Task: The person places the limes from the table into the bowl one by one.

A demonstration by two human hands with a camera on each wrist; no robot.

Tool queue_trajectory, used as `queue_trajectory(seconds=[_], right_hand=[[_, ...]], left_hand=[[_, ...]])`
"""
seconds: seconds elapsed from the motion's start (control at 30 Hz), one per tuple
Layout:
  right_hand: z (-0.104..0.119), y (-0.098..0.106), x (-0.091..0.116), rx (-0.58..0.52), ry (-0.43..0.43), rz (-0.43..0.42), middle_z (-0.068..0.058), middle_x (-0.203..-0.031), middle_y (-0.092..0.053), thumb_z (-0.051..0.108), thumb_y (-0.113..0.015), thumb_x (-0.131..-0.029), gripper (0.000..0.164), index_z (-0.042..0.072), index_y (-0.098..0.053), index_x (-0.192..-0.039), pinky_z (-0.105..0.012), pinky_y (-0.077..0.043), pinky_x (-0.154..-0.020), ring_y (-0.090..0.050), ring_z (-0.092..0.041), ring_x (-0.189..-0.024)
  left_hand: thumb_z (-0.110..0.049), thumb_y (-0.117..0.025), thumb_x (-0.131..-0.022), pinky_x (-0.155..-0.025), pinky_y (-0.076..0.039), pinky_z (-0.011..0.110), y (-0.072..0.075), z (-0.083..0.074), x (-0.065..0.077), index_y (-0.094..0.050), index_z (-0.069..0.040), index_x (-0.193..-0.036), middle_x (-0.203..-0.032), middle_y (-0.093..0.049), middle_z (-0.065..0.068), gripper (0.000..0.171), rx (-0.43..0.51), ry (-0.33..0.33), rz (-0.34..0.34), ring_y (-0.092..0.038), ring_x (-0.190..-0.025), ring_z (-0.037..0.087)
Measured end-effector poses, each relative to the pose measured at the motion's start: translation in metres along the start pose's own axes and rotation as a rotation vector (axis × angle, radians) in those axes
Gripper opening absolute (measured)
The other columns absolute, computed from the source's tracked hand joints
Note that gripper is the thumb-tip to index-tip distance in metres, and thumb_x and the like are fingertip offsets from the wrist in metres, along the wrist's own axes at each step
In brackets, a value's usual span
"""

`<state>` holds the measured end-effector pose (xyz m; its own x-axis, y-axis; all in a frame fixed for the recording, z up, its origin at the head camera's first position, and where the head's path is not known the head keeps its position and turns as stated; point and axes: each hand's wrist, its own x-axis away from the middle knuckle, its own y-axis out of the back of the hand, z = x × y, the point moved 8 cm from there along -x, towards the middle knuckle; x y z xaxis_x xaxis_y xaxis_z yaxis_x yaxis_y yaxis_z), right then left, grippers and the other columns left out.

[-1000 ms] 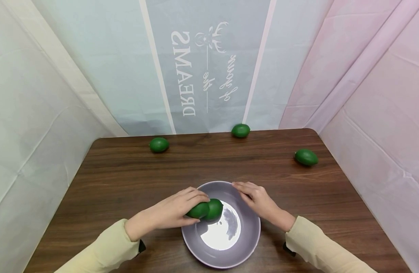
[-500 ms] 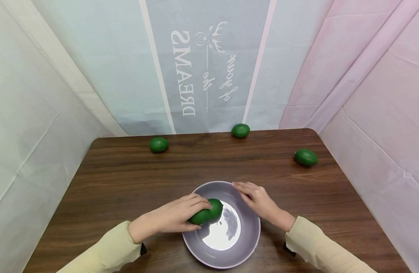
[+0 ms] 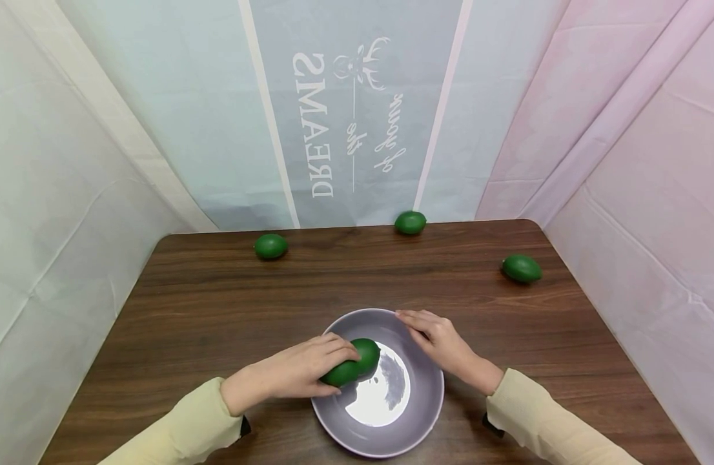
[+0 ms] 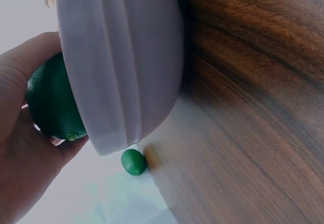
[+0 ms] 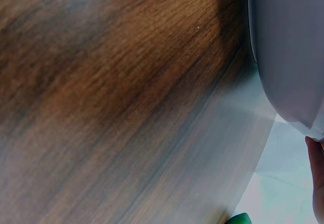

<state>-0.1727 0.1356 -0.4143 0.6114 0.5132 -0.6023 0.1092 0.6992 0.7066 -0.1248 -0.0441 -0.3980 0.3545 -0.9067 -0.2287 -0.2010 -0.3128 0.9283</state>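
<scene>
My left hand (image 3: pixel 301 368) is at the left side of a purple-grey bowl (image 3: pixel 418 400), gripping a green lime (image 3: pixel 341 373) between thumb and fingers. In the left wrist view this held lime (image 4: pixel 54 100) shows partly behind the bowl wall (image 4: pixel 121 67). Another lime (image 3: pixel 367 355) lies inside the bowl, right up against the held one. On the bowl's far right rim rest the fairly straight fingers of my right hand (image 3: pixel 444 342); it holds no lime. A fingertip (image 5: pixel 315 158) touches the rim in the right wrist view.
Three more limes are on the dark wooden table (image 3: pixel 217 310): one at the back left (image 3: pixel 270 247), one at the back edge (image 3: pixel 410 223), one at the right (image 3: pixel 522 268). Behind the table hangs a printed cloth (image 3: pixel 357 129), with pale cloth walls on both sides.
My left hand has moved slightly right and down into the bowl with its lime. The right hand, the bowl and the other limes have stayed in place.
</scene>
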Motion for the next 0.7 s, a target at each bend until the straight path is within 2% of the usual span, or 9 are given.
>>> queue_trajectory(seconds=[0.33, 0.7], right_hand=[[-0.001, -0.001, 0.0, -0.012, -0.008, 0.008, -0.01, -0.105, -0.066, -0.008, -0.065, -0.073, 0.036, 0.0, -0.066, -0.108, -0.032, -0.049, -0.079, -0.062, -0.026, -0.093], [-0.001, -0.001, 0.0, -0.014, -0.021, 0.017, -0.009, -0.106, -0.066, -0.008, -0.065, -0.074, 0.035, 0.0, -0.066, -0.108, -0.032, -0.049, -0.08, -0.062, -0.026, -0.094]], left_hand=[[-0.027, -0.076, -0.074, -0.096, -0.038, 0.03, -0.007, -0.003, -0.002, -0.05, -0.011, -0.12, -0.115, -0.054, -0.002, 0.055, 0.004, 0.02, 0.058, -0.046, -0.11, 0.012], [-0.025, -0.076, -0.073, -0.096, -0.038, 0.028, -0.015, -0.003, 0.0, -0.052, -0.011, -0.121, -0.12, -0.054, -0.003, 0.056, -0.017, 0.007, 0.124, -0.045, -0.112, 0.014]])
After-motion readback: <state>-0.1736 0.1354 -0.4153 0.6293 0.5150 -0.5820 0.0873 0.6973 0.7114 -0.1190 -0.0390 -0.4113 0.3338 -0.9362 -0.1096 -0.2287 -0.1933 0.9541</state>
